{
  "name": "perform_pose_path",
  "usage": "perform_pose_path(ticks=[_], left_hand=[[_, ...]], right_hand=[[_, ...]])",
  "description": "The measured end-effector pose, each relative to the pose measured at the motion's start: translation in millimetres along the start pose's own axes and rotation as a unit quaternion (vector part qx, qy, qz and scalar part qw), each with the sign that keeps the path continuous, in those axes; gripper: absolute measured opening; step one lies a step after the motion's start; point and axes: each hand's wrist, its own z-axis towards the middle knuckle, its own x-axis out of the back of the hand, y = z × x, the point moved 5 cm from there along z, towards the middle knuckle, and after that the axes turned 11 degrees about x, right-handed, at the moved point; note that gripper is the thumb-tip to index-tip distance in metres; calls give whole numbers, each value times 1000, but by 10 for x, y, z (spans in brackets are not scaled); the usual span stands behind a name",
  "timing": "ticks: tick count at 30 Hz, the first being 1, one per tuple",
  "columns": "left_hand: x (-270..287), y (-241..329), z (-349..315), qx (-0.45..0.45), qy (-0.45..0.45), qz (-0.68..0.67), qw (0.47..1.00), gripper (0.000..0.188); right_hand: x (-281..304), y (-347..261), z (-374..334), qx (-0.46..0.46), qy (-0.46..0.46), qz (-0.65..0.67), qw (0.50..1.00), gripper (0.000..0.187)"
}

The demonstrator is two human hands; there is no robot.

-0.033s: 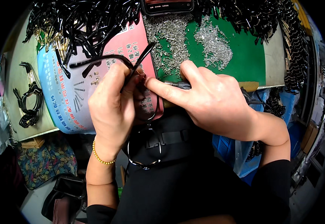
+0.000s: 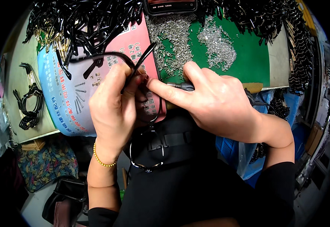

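Pinched in my left hand (image 2: 112,100) is a pair of eyeglasses. One dark temple of the eyeglasses (image 2: 145,58) points up and another runs off to the left, crossing near my fingers. Below the hand hangs a thin dark rim, in front of my black clothing. My right hand (image 2: 220,100) is closed round a dark screwdriver-like tool (image 2: 184,86) with a metal front part. Its index finger reaches to the left fingertips and meets them at the glasses' joint. The tool's tip and the exact contact are hidden by the fingers.
Small metal screws or pins (image 2: 174,47) lie in a heap on the green mat (image 2: 250,70), with a second silvery heap (image 2: 220,47) beside it. Piles of black temples (image 2: 85,22) cover the back. A phone (image 2: 170,6) stands there. Bundled temples (image 2: 32,102) lie left of the printed sheet (image 2: 64,106).
The left-pointing temple of the eyeglasses has tilted very slightly. Both hands stay practically in place.
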Motion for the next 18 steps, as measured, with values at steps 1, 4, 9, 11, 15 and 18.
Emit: perform_pose_path(ticks=[1,4,9,11,15,18], left_hand=[[15,-7,8,9,-9,-11,1000,9],[7,0,11,29,-11,-59,998,12],[14,7,16,57,-29,-75,995,15],[9,-25,11,56,-27,-92,994,18],[-1,-51,17,57,-38,-114,991,22],[-5,-66,11,72,-43,-103,991,22]], right_hand=[[0,-4,10,-1,-4,-8,1000,55],[10,-32,35,2,-10,-43,999,53],[18,25,68,53,37,-82,995,46],[-16,49,106,48,20,-90,995,45],[-58,68,131,70,31,-96,992,37],[-97,93,138,91,60,-86,990,37]])
